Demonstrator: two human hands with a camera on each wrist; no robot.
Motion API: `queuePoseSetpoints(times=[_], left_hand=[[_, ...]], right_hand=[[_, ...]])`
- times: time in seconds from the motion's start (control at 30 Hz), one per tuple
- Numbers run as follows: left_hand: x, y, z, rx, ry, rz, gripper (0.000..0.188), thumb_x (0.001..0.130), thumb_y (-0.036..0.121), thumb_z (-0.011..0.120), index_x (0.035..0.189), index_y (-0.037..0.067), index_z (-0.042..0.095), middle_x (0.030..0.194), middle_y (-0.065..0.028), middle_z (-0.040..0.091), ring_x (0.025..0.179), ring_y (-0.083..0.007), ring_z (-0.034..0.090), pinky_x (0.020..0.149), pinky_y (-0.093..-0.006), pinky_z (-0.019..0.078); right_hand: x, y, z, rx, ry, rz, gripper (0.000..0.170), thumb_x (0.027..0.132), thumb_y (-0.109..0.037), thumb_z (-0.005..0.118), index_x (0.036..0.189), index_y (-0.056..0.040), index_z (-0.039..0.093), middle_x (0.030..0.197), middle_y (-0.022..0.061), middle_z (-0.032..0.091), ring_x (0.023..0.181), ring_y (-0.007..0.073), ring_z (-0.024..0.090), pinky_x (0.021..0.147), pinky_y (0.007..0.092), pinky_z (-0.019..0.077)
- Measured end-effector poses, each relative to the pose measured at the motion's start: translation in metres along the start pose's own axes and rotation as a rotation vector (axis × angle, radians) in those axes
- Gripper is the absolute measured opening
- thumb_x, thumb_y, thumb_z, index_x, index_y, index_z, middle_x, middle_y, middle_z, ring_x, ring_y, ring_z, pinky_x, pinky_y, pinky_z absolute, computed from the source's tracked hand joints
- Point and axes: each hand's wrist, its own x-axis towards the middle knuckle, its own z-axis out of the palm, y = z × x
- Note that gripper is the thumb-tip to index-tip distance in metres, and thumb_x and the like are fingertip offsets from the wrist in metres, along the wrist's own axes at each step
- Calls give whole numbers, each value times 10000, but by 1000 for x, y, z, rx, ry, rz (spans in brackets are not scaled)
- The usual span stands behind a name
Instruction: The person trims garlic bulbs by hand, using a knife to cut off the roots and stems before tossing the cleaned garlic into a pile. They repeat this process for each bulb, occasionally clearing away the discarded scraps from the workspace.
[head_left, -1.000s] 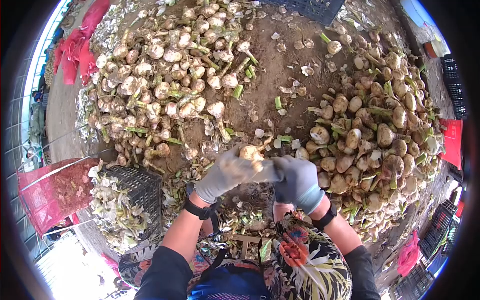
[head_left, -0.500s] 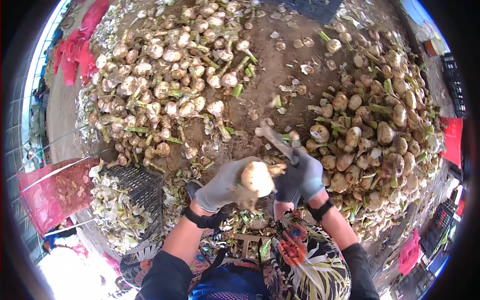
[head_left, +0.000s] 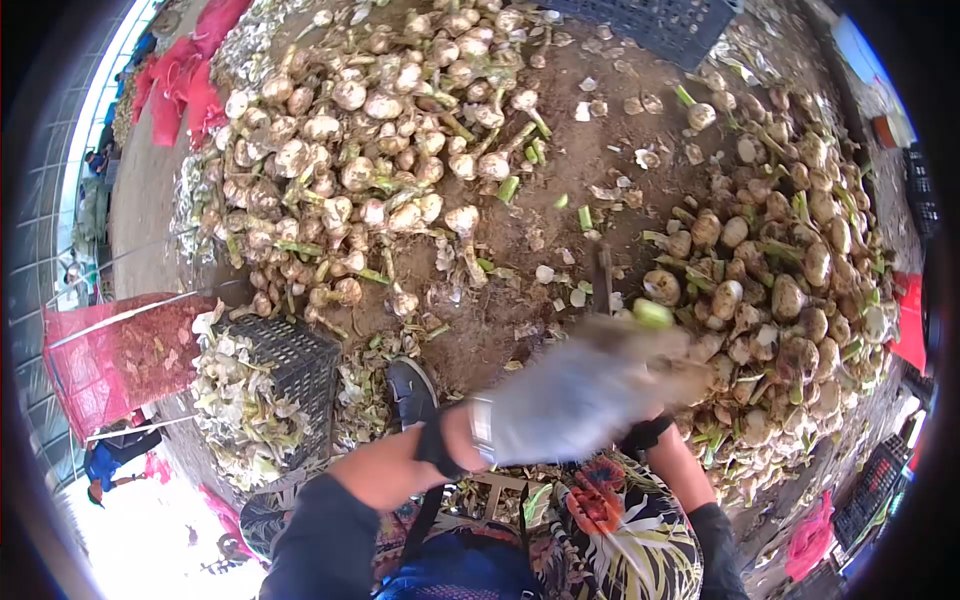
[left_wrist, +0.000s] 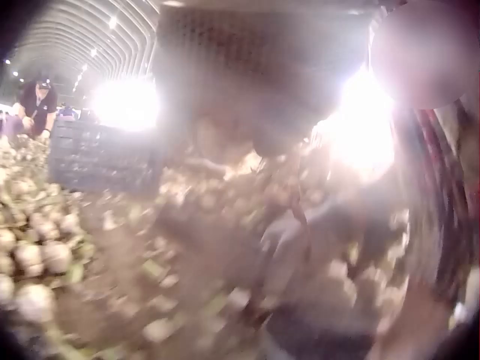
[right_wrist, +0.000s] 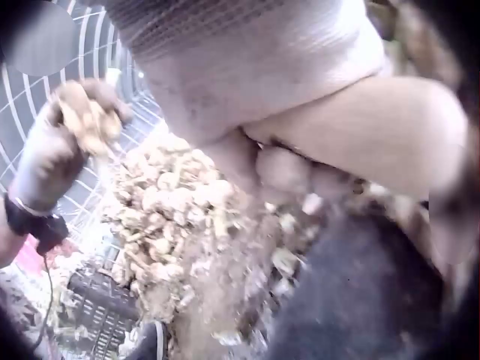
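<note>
Left hand [right_wrist: 51, 161] grips one garlic bulb [right_wrist: 91, 126], right hand [right_wrist: 277, 97] grasps one knife [head_left: 603, 282] — two garlic heaps [head_left: 780, 280] on the ground.

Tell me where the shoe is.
In the head view, the shoe sits left of centre, between the black crate and the left hand.

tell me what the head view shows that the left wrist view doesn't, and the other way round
Only the head view shows the red sacks at upper left, the black crate heaped with pale skins, and a dark shoe.

Only the left wrist view shows the row of ceiling lights and a person in a dark top at its left edge.

Both show garlic bulbs heaped on the ground and a dark blue crate beyond.
</note>
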Motion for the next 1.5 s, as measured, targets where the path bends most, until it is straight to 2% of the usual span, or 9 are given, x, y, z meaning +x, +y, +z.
queuePoseSetpoints(times=[0.13, 0.23, 0.33, 0.63, 0.9, 0.97, 1.13, 1.23, 1.5], left_hand=[[41, -9, -7, -157, 140, -168, 620, 759, 62, 720, 1347, 156, 549, 1317, -121, 567, 981, -220, 667, 844, -366, 558], [0, -130, -23, 194, 413, -515, 489, 806, 208, 753, 1243, 123, 550, 1140, -127, 616, 771, -263, 675, 618, -374, 583], [-51, -215, -35, 504, 75, -1249, 672, 767, 282, 784, 1327, 109, 455, 1318, -217, 477, 947, -390, 676, 811, -461, 563], [-54, -166, -10, 160, 167, -542, 422, 771, 78, 702, 1179, 103, 599, 1235, -148, 568, 1037, -360, 638, 852, -426, 541], [-61, -112, 17, -170, 294, -700, 735, 722, -119, 681, 1402, 6, 430, 1268, -82, 581, 1137, -189, 585, 971, -315, 495], [-56, -100, 11, -925, 334, -833, 699, 763, -86, 707, 1401, 22, 446, 1229, -57, 595, 1096, -170, 598, 946, -301, 504], [-72, -96, -2, -986, 351, -981, 769, 787, 130, 822, 1427, 9, 414, 1170, -29, 624, 1042, -127, 613, 913, -269, 505], [-98, -103, 5, -911, 354, -807, 739, 805, 66, 724, 1452, 2, 373, 1188, -53, 616, 946, -144, 628, 853, -307, 538], [-96, -90, 3, -1125, 496, -777, 833, 770, 169, 836, 1448, 8, 379, 1216, -65, 611, 1104, -141, 585, 972, -321, 496]], right_hand=[[-11, 4, 25, -448, 145, -423, 346, 963, -116, 601, 1301, -50, 566, 1173, 49, 647, 904, 229, 686, 818, 357, 591], [5, -82, 63, -750, 393, 81, 158, 880, -91, 654, 1008, -11, 702, 870, 0, 675, 761, 77, 584, 656, 261, 476], [13, -80, 65, -673, 419, 26, 174, 831, -25, 685, 1001, 6, 705, 815, -17, 659, 687, 60, 566, 614, 219, 452], [44, -107, 87, -419, 373, 58, 175, 917, -109, 662, 1047, 5, 692, 840, 3, 664, 703, 85, 601, 626, 237, 492], [48, -106, 126, -205, 227, -25, 274, 918, -108, 701, 1152, 31, 668, 1012, 35, 703, 828, 102, 656, 777, 269, 565], [44, -100, 128, -455, 191, -74, 264, 934, -125, 691, 1163, 6, 675, 1016, 8, 703, 844, 101, 663, 746, 258, 555], [25, -112, 128, -1420, 255, -463, 269, 751, -112, 745, 1013, -125, 683, 872, 107, 665, 792, 293, 676, 690, 359, 543], [9, -118, 146, -1807, 87, -333, 299, 735, -84, 696, 1026, -135, 649, 864, 91, 651, 800, 298, 669, 673, 400, 530], [10, -106, 149, -1804, 143, -363, 277, 706, -93, 692, 965, -118, 597, 825, 92, 641, 791, 307, 661, 674, 432, 514]])
